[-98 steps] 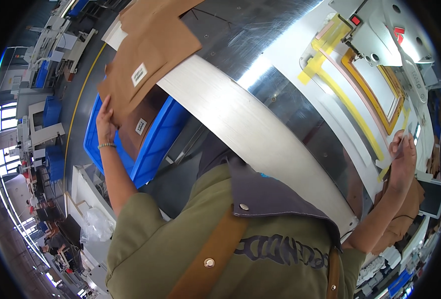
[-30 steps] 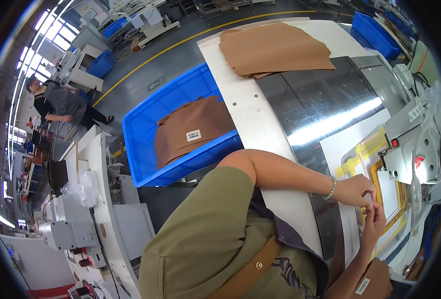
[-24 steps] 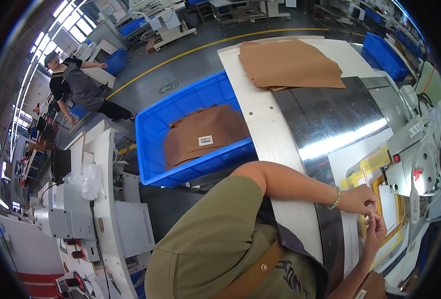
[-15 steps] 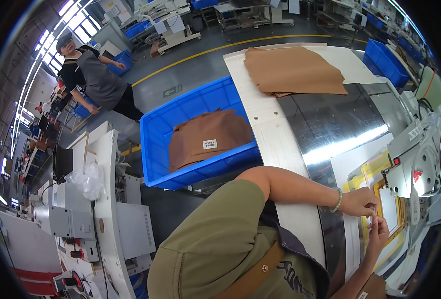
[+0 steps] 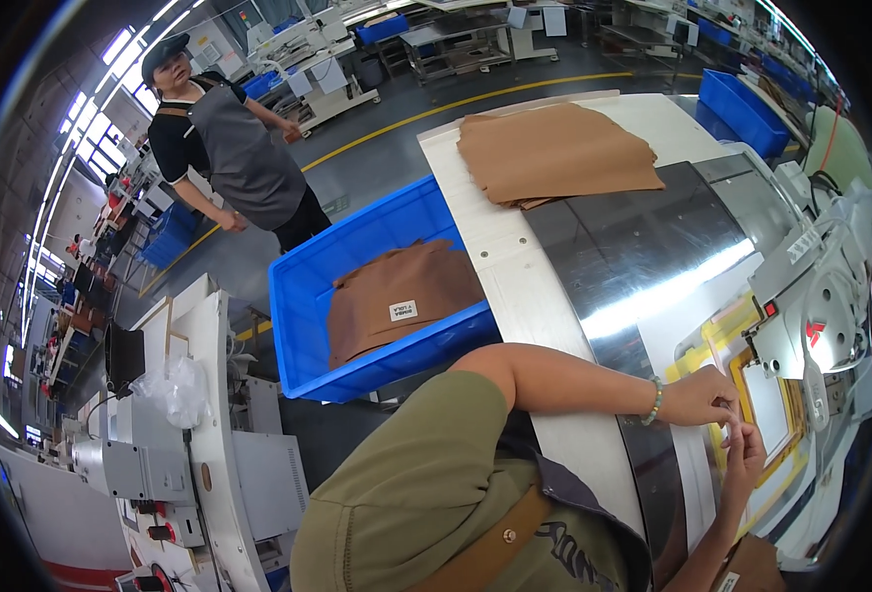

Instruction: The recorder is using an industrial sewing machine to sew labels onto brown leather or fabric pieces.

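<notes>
My left hand (image 5: 700,397), with a beaded bracelet at its wrist, meets my right hand (image 5: 745,452) fingertip to fingertip. Both are closed in a pinch; whatever lies between the fingers is too small to make out. They are beside a yellow-edged frame (image 5: 799,426) on the machine bed. The white sewing machine head (image 5: 813,321) stands over the frame, just right of my hands. A brown piece with a pale label (image 5: 752,564) shows below my right forearm.
Brown cut pieces (image 5: 559,153) are stacked at the table's far end. Left of the table, a blue crate (image 5: 303,335) holds brown labelled pieces (image 5: 397,296). Another machine (image 5: 140,464) stands at the left. A person in a grey apron (image 5: 244,158) is beyond the crate.
The person in the apron has come nearer, toward the crate. The view has shifted slightly. My two hands stay pinched together beside the frame.
</notes>
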The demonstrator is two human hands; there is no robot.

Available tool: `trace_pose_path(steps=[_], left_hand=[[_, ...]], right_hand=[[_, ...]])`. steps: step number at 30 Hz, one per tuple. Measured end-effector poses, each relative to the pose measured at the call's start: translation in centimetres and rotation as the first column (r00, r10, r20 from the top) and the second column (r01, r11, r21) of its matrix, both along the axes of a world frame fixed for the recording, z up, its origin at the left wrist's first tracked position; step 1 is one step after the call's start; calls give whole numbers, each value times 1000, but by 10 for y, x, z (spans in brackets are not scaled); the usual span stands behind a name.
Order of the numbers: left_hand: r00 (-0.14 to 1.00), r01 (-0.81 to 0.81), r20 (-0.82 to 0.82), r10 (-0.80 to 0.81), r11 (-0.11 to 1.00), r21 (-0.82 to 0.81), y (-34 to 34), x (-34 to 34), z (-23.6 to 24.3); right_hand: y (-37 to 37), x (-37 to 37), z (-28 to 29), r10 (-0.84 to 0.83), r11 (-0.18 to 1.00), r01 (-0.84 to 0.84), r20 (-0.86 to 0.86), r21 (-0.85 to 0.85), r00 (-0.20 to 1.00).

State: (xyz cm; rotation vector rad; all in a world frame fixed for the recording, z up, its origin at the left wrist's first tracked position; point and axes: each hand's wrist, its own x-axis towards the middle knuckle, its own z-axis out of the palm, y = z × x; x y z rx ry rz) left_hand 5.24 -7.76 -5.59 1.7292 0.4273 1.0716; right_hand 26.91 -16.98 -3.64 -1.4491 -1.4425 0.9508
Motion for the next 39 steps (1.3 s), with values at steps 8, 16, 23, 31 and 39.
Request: trace_pose_path(steps=[8,16,23,31,39], left_hand=[[999,19,-33,-22,995,-101,-2,-6,10],[992,47,-117,-41,998,44,-6,-6,8],[995,64,-78,-65,998,-10,-7,-8,14],[984,171,-24,-175,978,-117,-15,-4,21],[928,341,-199,-315,933,112,-20,-4,19]], right_hand=[[-2,-17,16,-15,997,13,26,77,1000],[-3,-24,14,67,989,-62,-34,131,997],[-3,-2,3,6,1000,-6,1,11,1000],[-10,-7,20,-93,977,122,-171,173,981],[-26,-27,41,-45,913,120,-196,391,979]])
